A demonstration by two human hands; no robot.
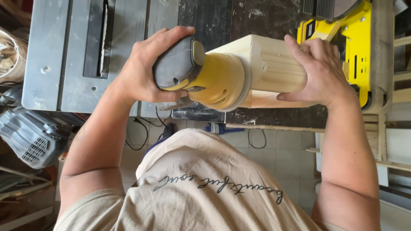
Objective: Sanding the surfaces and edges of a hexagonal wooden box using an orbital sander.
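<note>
Clearly, the left hand (pixel 147 66) clamps the yellow orbital sander (pixel 203 75) against the pale wooden block's (pixel 274 64) left face, while the right hand (pixel 319 70) grips the block's opposite end.

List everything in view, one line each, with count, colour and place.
Handheld sander: one, yellow body with grey top, pressed against the block's end.
Pale wooden block: one, light unfinished wood, on the dark workbench.
Dark workbench: one, black and scuffed, centre.
Table saw top: one, grey metal, on the left.
Yellow machine: one, yellow and black, on the right.
Cables: several, black, over the tiled floor.
T-shirt: one, beige, bottom.
Left hand: grips the sander.
Right hand: grips the block.
</note>
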